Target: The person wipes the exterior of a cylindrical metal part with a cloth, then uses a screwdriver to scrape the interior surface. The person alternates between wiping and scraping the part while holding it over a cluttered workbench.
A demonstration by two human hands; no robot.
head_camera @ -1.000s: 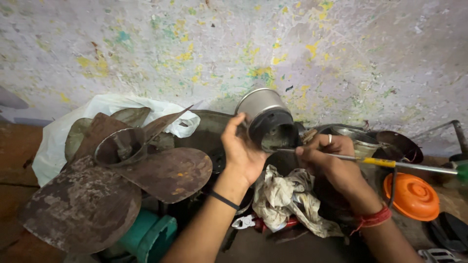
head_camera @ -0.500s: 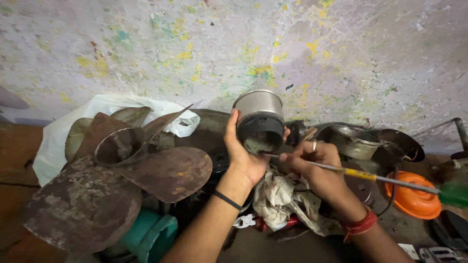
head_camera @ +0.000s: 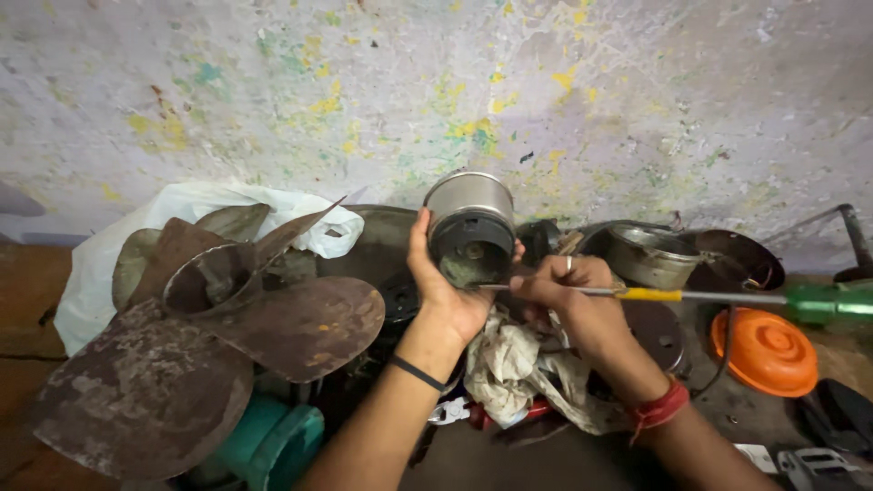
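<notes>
Left hand (head_camera: 446, 286) gripping a grey metal cylinder (head_camera: 471, 227) upright before the paint-flecked wall (head_camera: 436, 82), right hand (head_camera: 568, 291) pinching a green-handled screwdriver (head_camera: 691, 295) — tip touching the cylinder's open end — rusty fan blades (head_camera: 200, 355) lying left of the cylinder, orange lid (head_camera: 768, 350) lying right.

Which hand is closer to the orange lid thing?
Right. The right hand, pinching the screwdriver, sits just left of the orange lid. The left hand is farther left, gripping the metal cylinder.
</notes>
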